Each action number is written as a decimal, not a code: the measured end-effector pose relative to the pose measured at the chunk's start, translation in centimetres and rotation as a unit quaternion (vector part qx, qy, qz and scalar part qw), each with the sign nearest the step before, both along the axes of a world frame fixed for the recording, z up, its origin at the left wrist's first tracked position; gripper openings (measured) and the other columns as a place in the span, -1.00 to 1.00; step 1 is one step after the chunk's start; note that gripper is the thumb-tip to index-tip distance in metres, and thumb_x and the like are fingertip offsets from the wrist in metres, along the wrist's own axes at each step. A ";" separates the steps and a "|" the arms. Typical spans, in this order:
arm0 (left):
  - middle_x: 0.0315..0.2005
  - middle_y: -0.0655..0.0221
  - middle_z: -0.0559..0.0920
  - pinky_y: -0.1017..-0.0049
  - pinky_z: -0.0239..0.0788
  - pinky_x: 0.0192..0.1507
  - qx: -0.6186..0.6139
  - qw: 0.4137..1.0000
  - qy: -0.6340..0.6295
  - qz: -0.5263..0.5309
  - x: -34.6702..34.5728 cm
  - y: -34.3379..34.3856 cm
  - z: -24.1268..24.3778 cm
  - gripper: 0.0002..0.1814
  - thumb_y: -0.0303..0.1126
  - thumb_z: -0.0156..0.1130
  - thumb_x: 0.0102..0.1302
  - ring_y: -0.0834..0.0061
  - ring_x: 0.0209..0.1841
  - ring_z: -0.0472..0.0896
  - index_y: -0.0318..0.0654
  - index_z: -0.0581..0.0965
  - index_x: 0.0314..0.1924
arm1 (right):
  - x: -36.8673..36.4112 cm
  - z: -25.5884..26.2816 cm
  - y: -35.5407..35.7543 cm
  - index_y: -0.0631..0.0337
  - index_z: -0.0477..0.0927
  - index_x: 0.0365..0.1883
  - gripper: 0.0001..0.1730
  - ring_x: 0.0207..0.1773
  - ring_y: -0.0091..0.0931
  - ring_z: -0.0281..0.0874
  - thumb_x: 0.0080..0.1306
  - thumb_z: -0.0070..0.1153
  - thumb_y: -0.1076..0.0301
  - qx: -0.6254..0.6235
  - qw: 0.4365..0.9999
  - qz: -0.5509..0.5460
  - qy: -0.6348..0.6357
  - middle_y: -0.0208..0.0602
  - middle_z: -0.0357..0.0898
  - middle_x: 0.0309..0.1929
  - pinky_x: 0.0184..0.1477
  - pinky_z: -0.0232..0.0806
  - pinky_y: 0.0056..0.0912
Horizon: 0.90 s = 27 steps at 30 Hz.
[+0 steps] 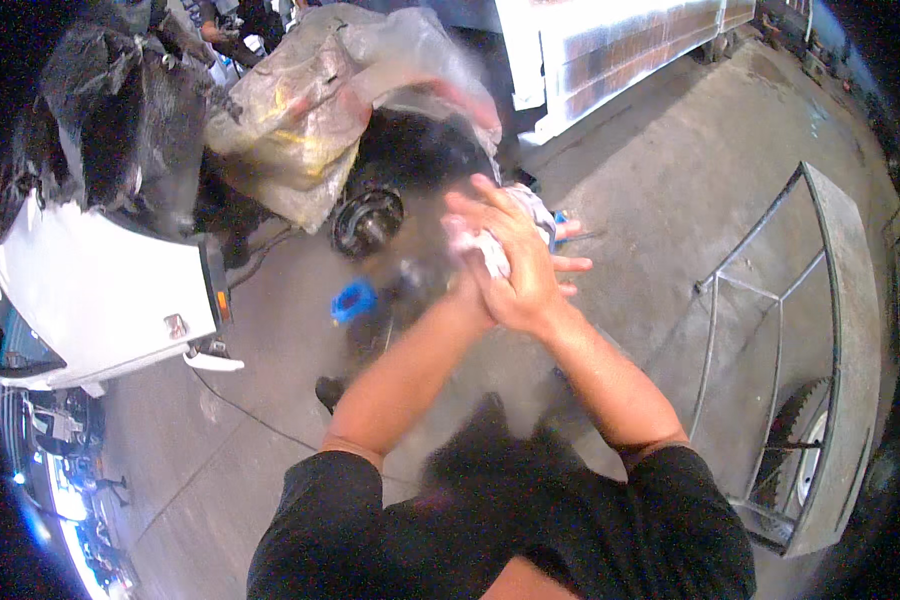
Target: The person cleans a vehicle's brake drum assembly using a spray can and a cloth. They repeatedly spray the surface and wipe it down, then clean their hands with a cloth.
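Note:
A crumpled white cloth point(495, 253) is pressed between my two hands, out in front of my chest. My right hand point(523, 262) lies across the top of it with its fingers stretched forward. Beneath the cloth and the right hand is my left hand point(474, 294), mostly hidden; some of its fingers stick out on the right side. More of the cloth shows beyond the right hand's knuckles. Past the hands, to the left, sits a round dark wheel hub point(369, 223), under the edge of a draped plastic sheet point(300, 135).
On the floor lies a blue object point(354, 300), too blurred to name. A white vehicle body panel point(112, 285) stands at left, near dark torn sheeting point(131, 120). At right is a metal frame point(832, 315) beside a tyre point(795, 442). A cable point(247, 409) crosses the concrete floor.

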<state>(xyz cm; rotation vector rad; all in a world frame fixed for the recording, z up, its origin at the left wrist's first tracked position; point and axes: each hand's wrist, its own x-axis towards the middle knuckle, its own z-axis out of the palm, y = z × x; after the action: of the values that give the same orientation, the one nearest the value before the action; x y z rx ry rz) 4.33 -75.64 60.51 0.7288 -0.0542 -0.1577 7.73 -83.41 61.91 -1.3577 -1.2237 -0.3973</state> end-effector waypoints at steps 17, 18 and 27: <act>0.37 0.09 0.01 -0.08 -0.36 0.34 -0.108 0.952 -0.199 0.207 -22.5 1.4 11.3 -0.07 0.42 -0.64 0.20 0.10 0.41 -0.06 -0.12 0.27 0.25 | -19.9 -8.0 -12.0 0.32 0.43 0.01 -0.64 -0.04 -0.21 0.44 0.40 -0.21 0.26 -0.279 0.877 -0.146 0.362 -0.04 0.48 0.00 0.04 0.28 -0.19; 0.39 0.11 -0.02 -0.06 -0.37 0.35 -0.094 0.953 -0.196 0.210 -24.0 1.0 10.8 -0.06 0.43 -0.68 0.19 0.11 0.42 -0.08 -0.08 0.26 0.27 | -19.2 -6.2 -12.0 0.32 0.34 0.12 -0.62 0.11 -0.30 0.35 0.37 -0.14 0.37 -0.209 0.903 -0.197 0.321 -0.11 0.38 0.12 0.17 0.16 -0.26; 0.28 0.01 0.17 -0.11 -0.16 0.30 -0.193 0.910 -0.233 0.284 -28.4 -3.6 4.4 -0.24 0.29 -0.33 0.26 0.17 0.39 0.00 -0.12 0.31 0.22 | -28.8 2.1 -5.0 0.23 0.47 0.03 -0.63 0.35 -0.15 0.15 0.24 -0.11 0.44 -0.061 0.993 0.098 -0.026 -0.01 0.30 0.25 0.37 -0.18 0.08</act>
<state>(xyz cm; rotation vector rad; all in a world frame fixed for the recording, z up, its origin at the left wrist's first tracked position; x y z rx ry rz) -24.06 -79.28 64.95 0.3483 -0.3172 0.5777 -21.10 -88.41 64.02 -1.3222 -1.4304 -0.2245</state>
